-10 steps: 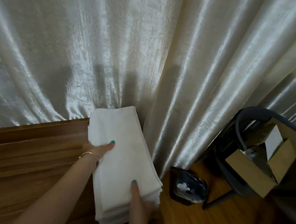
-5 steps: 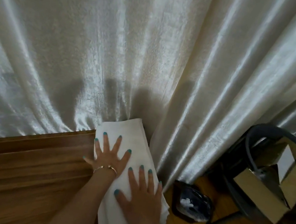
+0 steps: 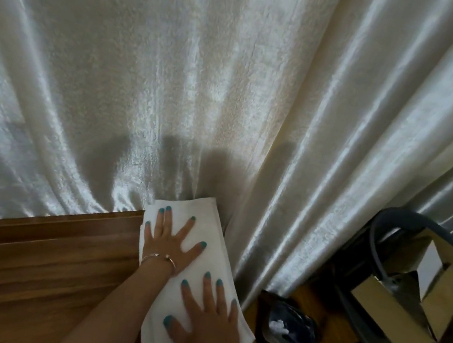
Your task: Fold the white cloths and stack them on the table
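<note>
A wood-grain tabletop (image 3: 25, 273) fills the lower left, backed by a pale satin curtain (image 3: 204, 79). At its right end lies a stack of folded white cloths (image 3: 210, 228), its far end touching the curtain. The left hand (image 3: 169, 246), a thin bracelet (image 3: 159, 258) at the wrist, lies flat on the stack's far part with fingers (image 3: 165, 219) spread wide. The right hand (image 3: 206, 325) presses the nearer part, fingers likewise splayed. Further right, on the floor, sits a small dark bin (image 3: 287, 332), then a dark chair (image 3: 379, 284) carrying an open cardboard box (image 3: 394, 319).
</note>
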`<state>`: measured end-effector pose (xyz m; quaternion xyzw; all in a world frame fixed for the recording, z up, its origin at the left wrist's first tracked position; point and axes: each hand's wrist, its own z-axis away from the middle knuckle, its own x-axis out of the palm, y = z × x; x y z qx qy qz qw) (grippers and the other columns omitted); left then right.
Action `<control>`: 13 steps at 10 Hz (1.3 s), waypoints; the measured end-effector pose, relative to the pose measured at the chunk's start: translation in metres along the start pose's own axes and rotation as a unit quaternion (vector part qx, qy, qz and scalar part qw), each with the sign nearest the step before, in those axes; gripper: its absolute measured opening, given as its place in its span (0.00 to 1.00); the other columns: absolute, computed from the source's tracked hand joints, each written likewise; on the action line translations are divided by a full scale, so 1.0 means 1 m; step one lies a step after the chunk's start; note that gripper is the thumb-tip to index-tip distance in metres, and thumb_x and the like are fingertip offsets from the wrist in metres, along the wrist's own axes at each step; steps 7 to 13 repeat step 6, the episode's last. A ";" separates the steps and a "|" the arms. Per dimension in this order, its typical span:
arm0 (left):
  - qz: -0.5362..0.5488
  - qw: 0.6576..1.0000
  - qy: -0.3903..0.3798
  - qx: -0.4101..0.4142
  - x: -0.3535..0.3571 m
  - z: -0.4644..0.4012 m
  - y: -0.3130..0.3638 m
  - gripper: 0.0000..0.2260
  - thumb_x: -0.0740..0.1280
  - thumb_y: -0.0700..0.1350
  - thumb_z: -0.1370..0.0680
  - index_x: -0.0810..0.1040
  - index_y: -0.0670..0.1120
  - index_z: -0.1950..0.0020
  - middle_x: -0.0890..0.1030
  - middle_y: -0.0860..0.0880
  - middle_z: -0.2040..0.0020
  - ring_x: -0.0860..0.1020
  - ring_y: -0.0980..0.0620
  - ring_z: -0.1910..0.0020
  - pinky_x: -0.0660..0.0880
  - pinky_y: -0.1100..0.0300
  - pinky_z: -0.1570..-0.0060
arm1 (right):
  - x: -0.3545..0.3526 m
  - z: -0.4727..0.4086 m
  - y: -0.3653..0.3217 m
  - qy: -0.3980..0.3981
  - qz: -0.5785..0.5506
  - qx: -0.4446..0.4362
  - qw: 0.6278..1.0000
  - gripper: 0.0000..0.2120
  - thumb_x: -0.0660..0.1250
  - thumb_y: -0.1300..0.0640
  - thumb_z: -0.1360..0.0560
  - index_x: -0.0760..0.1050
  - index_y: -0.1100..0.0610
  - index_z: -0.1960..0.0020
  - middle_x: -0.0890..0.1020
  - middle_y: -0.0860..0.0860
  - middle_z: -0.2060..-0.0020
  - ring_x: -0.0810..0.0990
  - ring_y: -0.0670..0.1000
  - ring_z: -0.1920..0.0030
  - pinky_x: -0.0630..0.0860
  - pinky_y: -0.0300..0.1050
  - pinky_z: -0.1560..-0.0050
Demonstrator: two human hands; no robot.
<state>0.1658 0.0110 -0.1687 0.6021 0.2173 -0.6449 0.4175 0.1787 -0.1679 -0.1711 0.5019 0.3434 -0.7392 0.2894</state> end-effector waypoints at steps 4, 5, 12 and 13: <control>-0.054 0.998 -0.020 0.032 -0.032 0.041 -0.022 0.31 0.35 0.68 0.26 0.41 0.60 0.24 0.39 0.50 0.22 0.40 0.50 0.23 0.41 0.46 0.25 | -0.057 0.003 -0.006 -0.132 0.027 -0.048 0.990 0.55 0.23 0.24 0.52 0.32 0.37 0.25 0.33 0.47 0.23 0.34 0.53 0.23 0.35 0.62 0.26; -0.074 0.997 0.017 0.019 -0.072 0.068 -0.051 0.29 0.38 0.65 0.23 0.39 0.58 0.24 0.40 0.50 0.22 0.40 0.49 0.23 0.41 0.46 0.25 | -0.091 0.001 -0.033 -0.066 0.000 -0.051 0.997 0.49 0.29 0.22 0.44 0.34 0.37 0.24 0.35 0.45 0.23 0.35 0.52 0.23 0.38 0.61 0.25; -0.058 0.997 0.054 0.000 -0.122 0.089 -0.085 0.29 0.42 0.64 0.22 0.41 0.57 0.24 0.40 0.50 0.22 0.38 0.48 0.23 0.40 0.46 0.25 | -0.128 0.002 -0.083 -0.027 0.026 -0.105 0.994 0.40 0.40 0.24 0.30 0.35 0.38 0.24 0.37 0.46 0.22 0.36 0.53 0.22 0.37 0.62 0.25; -0.058 0.997 0.054 0.000 -0.122 0.089 -0.085 0.29 0.42 0.64 0.22 0.41 0.57 0.24 0.40 0.50 0.22 0.38 0.48 0.23 0.40 0.46 0.25 | -0.128 0.002 -0.083 -0.027 0.026 -0.105 0.994 0.40 0.40 0.24 0.30 0.35 0.38 0.24 0.37 0.46 0.22 0.36 0.53 0.22 0.37 0.62 0.25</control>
